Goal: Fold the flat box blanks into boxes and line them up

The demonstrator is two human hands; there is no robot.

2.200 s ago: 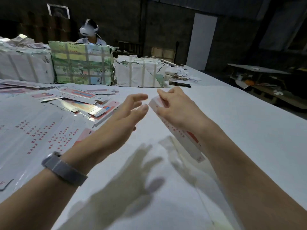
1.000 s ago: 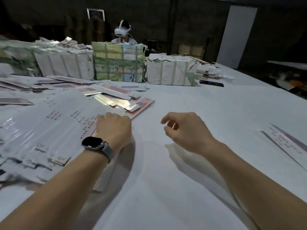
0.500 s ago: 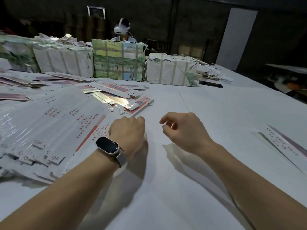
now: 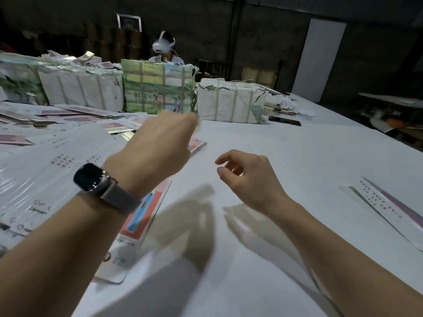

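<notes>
Two bare hands hover over a white table (image 4: 286,156). At far left, a fanned pile of flat box blanks (image 4: 45,170) lies spread, probably for easy picking. The left hand (image 4: 158,147), wearing a watch (image 4: 91,177), is raised with knuckles up; a red-and-blue blank (image 4: 139,223) slants beneath its wrist, seemingly lifted by it, though the fingers are hidden. The right hand (image 4: 247,175) hangs loosely curled and empty. Far right, one folded box (image 4: 389,207) lies on the table, well apart from both hands.

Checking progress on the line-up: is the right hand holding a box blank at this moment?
No. The right hand hangs above the white table with loosely curled fingers and nothing in it.
</notes>
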